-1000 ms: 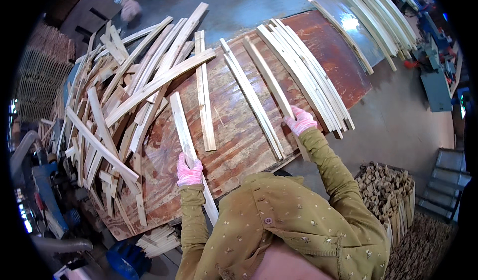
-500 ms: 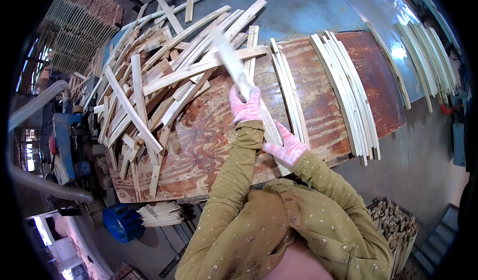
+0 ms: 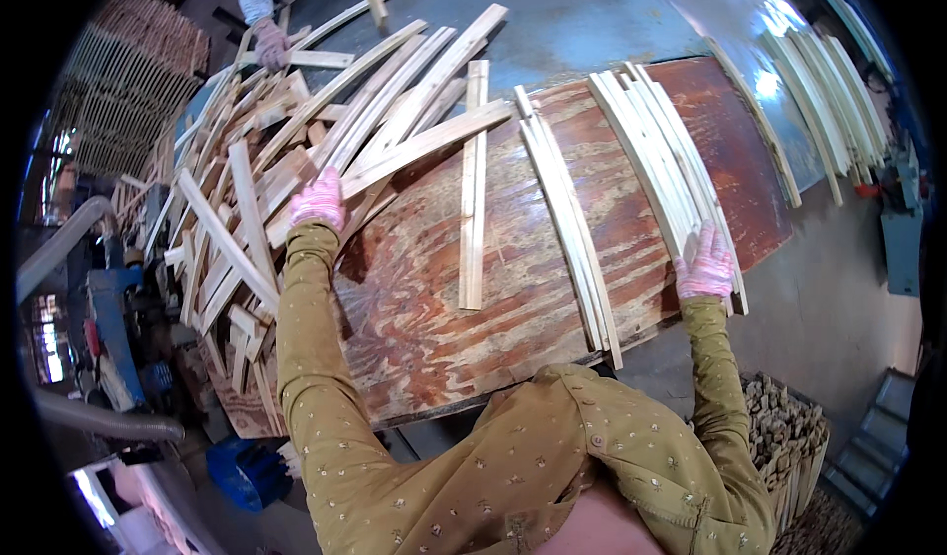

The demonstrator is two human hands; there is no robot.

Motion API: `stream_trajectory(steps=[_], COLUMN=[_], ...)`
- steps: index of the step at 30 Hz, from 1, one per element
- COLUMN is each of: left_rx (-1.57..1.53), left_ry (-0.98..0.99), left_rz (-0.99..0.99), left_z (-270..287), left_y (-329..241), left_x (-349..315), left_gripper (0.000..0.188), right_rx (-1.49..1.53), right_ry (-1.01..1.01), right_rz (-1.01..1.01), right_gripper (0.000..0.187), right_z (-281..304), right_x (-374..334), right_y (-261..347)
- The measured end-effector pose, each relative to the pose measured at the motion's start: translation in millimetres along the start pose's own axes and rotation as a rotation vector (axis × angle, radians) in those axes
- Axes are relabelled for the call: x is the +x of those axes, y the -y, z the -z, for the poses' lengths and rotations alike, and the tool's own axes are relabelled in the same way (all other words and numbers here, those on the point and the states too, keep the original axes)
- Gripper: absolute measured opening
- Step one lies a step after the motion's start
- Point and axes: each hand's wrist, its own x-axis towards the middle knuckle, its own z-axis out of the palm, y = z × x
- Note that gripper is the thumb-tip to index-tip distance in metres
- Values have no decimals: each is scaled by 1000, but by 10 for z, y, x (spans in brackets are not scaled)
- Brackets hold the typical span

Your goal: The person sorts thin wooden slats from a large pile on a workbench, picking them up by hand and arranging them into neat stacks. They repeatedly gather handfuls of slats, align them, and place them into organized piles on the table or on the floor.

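My left hand [image 3: 318, 203], in a pink-and-white glove, is at the near side of a jumbled pile of wooden strips [image 3: 424, 146]. Its fingers are closed over a long pale strip that slants across the pile; the fingertips are partly hidden. Far to the right, my right hand [image 3: 705, 262], gloved alike, lies with outstretched fingers on the near end of a row of pale strips [image 3: 646, 150]. Between my hands, a narrow group of strips [image 3: 567, 229] and a separate upright-lying piece [image 3: 473, 200] rest on the worn reddish board [image 3: 404, 308].
At the far left, a co-worker's gloved hand [image 3: 269, 44] touches a strip. Beyond the board is a blue-grey surface [image 3: 592, 22], with more strips [image 3: 829, 101] at right. Machinery with a hose [image 3: 74, 220] and a blue tub [image 3: 247, 471] stand left; bundled sticks [image 3: 784, 427] are lower right.
My hands have parted from the strip they handled together. The left moved left onto the pile, the right moved right onto the row. A co-worker's arm has come into view at the far left.
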Motion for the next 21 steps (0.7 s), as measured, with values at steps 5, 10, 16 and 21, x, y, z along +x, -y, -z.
stream_trajectory(steps=[5, 10, 16, 21], left_rx=[-2037, -2694, -1964, -575], left_ry=[797, 1349, 146, 131], left_rz=[252, -39, 259, 78], left_z=[-225, -334, -592, -25], left_y=[-228, -1379, -1942, -2124], left_x=[-989, -1478, -1436, -1457], left_gripper=[27, 44, 51, 92], right_rx=[618, 1369, 1412, 870], right_ry=[-39, 663, 671, 607], right_rz=[101, 106, -13, -30], right_gripper=[57, 53, 61, 63], right_z=[120, 388, -20, 210], right_x=[166, -112, 189, 473], right_y=[649, 2176, 2318, 1199])
